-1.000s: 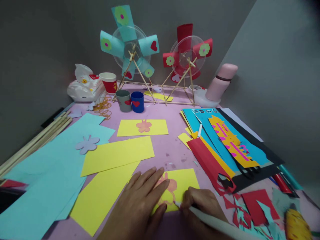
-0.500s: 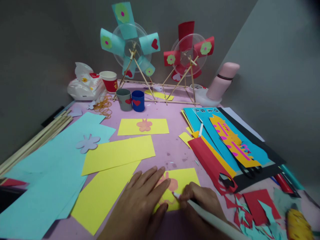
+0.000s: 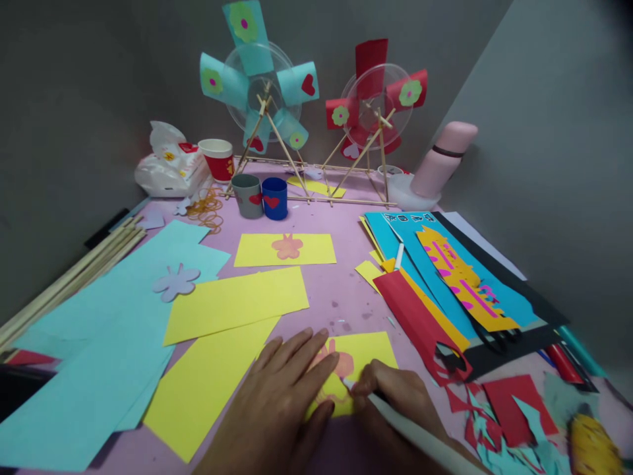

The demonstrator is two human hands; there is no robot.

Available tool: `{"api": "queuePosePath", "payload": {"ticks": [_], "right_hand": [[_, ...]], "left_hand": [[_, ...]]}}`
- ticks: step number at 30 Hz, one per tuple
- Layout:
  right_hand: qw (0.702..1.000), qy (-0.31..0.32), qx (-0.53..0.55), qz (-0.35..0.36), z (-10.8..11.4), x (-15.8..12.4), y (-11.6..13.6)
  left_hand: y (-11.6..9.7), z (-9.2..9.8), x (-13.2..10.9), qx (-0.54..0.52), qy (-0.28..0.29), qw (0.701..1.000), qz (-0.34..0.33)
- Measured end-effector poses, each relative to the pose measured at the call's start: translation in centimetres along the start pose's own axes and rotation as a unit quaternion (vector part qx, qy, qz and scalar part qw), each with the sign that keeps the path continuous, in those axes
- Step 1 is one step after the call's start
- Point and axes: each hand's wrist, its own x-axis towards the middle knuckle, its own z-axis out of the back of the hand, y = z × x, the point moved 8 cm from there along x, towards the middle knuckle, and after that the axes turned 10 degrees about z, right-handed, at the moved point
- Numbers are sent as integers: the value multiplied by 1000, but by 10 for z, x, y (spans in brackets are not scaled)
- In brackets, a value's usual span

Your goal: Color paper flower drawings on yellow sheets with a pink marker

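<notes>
A yellow paper card (image 3: 373, 346) with a pinkish butterfly shape drawn and partly coloured on it lies before me. My left hand (image 3: 284, 389) rests flat on its left side, fingers spread, covering part of the drawing. Between the fingers of my right hand (image 3: 395, 396) is a slim white marker (image 3: 420, 432), its tip touching the card at the drawing's lower part. Farther back, a second yellow card (image 3: 316, 249) bears a finished-looking pink butterfly. Plain yellow sheets (image 3: 212, 389) lie to the left of my left hand.
Light-blue sheets (image 3: 119, 330) with a lilac butterfly cutout (image 3: 177, 282) cover the left. Two paper windmills (image 3: 264, 105) on stick frames stand behind small grey (image 3: 247, 198) and blue cups (image 3: 275, 199). Right are coloured papers (image 3: 420, 310), paper scraps (image 3: 494, 415) and a pink bottle (image 3: 445, 158).
The marker tip has shifted very slightly on the drawing. Both hands stay almost where they were, and the whole view has drifted a little.
</notes>
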Motion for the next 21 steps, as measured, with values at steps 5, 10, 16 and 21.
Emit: {"api": "queuePosePath", "payload": {"ticks": [5,10,16,21], "right_hand": [[1000,-13,3,1,1,-5,-3],[999,-11,27,23,1,-7,-4],[998,4,32,55,0,-8,-5],[997,8,49,64,0,-10,-5]], "left_hand": [[-1,0,1,2,5,1000,-3],[-1,0,0,0,2,1000,1],[1,-1,-1,-4,-6,1000,6],[0,0,-1,-7,-8,1000,3]]}}
